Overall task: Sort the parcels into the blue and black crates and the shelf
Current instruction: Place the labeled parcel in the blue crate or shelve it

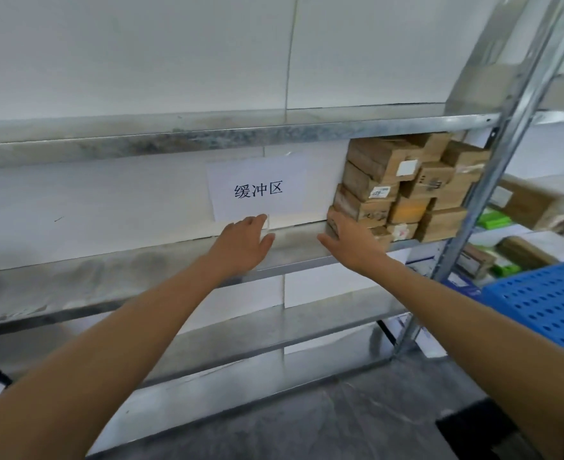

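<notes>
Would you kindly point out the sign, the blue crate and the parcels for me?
sign (257, 189): head view, centre of the sheet, on the characters.
blue crate (546, 303): head view, its perforated wall.
parcels (422, 185): head view, front of a box mid-stack.

I'm seeing parcels (403, 187) sitting stacked at the shelf's (108, 277) right end, paper sign (257, 187) hanging left of them, crate (546, 300) sitting near right.

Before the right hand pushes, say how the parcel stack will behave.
Likely stiff: the parcel stack is boxy cardboard. Probably apt to topple, since boxes sit unevenly several high. The right hand seems to touch its lowest box.
</notes>
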